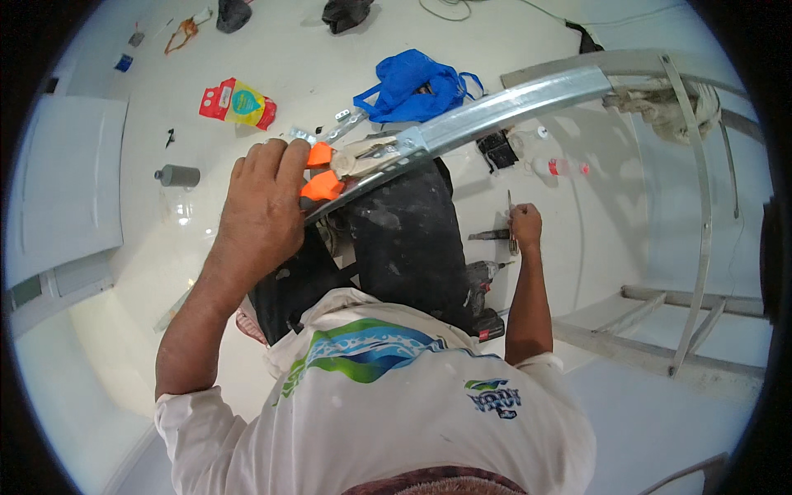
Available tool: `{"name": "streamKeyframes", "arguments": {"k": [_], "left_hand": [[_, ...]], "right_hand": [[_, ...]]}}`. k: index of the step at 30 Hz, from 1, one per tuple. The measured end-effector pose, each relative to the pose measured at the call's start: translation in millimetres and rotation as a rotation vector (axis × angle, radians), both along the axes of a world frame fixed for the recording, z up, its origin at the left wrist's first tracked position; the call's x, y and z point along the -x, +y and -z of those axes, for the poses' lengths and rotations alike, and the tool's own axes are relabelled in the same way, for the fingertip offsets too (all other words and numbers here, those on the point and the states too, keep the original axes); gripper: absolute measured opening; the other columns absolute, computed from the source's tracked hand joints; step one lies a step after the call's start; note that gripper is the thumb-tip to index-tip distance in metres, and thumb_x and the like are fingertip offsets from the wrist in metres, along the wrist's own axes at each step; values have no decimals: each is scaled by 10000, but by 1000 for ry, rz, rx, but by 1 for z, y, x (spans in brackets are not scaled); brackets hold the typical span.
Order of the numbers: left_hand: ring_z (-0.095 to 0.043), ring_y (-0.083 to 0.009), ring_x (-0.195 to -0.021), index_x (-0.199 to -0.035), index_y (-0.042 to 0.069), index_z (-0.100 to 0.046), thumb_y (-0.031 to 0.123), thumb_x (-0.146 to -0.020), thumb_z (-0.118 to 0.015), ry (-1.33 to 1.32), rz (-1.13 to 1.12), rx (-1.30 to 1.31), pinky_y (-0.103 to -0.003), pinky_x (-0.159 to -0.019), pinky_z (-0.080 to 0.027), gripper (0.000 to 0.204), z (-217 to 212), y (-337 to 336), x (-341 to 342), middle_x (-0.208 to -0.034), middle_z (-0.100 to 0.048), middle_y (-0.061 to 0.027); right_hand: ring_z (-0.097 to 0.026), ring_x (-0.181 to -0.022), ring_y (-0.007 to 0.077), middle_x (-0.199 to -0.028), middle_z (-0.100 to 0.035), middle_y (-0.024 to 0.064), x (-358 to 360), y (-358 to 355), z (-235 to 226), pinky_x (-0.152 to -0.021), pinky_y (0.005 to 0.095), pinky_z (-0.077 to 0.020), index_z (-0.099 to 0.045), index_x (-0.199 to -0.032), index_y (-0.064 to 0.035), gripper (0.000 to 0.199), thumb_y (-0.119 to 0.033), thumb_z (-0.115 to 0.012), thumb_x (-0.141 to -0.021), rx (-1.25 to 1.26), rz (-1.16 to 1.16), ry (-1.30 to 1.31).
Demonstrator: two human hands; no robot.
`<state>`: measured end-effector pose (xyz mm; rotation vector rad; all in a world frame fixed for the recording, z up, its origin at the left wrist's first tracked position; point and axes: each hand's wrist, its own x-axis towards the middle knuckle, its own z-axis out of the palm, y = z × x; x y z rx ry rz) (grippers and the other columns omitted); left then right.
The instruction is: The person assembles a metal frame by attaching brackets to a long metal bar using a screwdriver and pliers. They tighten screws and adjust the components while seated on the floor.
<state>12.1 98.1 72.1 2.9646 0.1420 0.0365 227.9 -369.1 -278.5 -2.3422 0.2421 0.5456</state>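
Observation:
My left hand [264, 194] is closed round a tool with two orange ends [322, 186], its fingers curled over it; most of the tool is hidden. It lies against the near end of a long galvanized metal channel [511, 103], which slants up to the right across my black-trousered legs [404, 239]. A pale strip and small metal parts show inside the channel end. Low at the right, my right hand [525, 224] pinches a slim tool with a thin metal tip [509, 198]; its exact kind is unclear. A dark-handled tool [491, 235] lies beside that hand.
A cordless drill [483, 280] rests by my right leg. Beyond lie a blue bag [421, 87], a red-yellow pouch [239, 105], a grey bottle [179, 176], and a clear bottle [553, 167]. A ladder-like frame [697, 206] stands at the right, a white panel [66, 181] at the left.

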Motion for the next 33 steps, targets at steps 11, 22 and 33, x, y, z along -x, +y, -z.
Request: {"name": "streamKeyframes", "arguments": {"k": [11,22,33], "left_hand": [[-554,-443,-1453,-1627,59,-439,-142,-791,-572,351,-38,313,-524,-1240,-410,870,8,48,-10,-1546,-578,-271],[-604,-215,-1047,-1432,35,-599,53,-732,-669,611,-54,539,-368,-1033,-476,703,-11,47,-46,-1091,-625,-69],[-705,-276,-1028,-1400,2,-625,130,-559,-823,912,73,1328,-414,-934,-569,873,79,130,-63,-1163,-721,-119]], "right_hand": [[-635,-1327,459,-1403,-641,290,41,-17,58,-1100,604,-514,-631,-1392,14,729,-599,-636,-997,598,120,113],[-763,-1035,451,-1197,-744,272,58,-55,33,-912,560,-599,-638,-1274,-63,448,-467,-538,-1108,533,-8,-95],[-733,-932,372,-1183,-702,192,198,121,-363,-820,442,-609,-658,-1292,8,452,12,-751,-850,-350,-445,-1014]]}}
